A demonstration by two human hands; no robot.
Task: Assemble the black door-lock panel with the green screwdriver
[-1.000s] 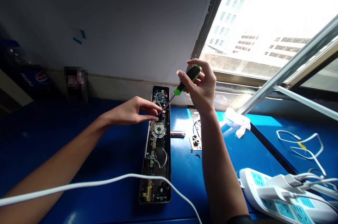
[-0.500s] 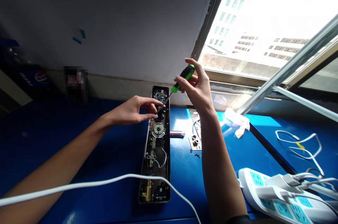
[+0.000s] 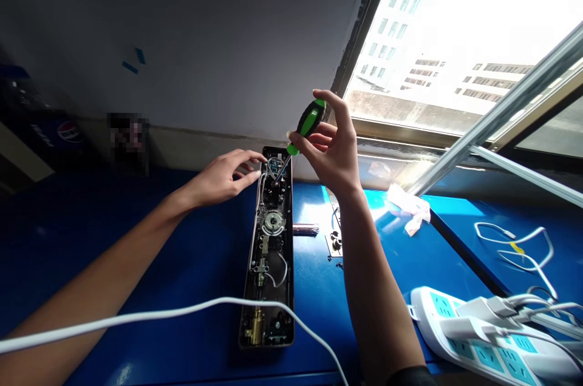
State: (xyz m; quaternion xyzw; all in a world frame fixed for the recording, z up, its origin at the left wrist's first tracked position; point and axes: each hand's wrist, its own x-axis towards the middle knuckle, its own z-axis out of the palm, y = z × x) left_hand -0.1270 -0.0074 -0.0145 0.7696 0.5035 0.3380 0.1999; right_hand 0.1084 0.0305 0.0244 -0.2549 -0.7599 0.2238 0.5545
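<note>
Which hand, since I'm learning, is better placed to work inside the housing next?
Probably the right hand: it holds the screwdriver, angled toward the housing. The left hand, by the housing's edge, seems empty.

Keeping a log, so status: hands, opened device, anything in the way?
Right hand gripping screwdriver, pointing into opened device. Left hand at its left edge, contact unclear. White cable crossing in front of it.

A dark cuff crosses the right forearm, otherwise bare like the left forearm.
</note>
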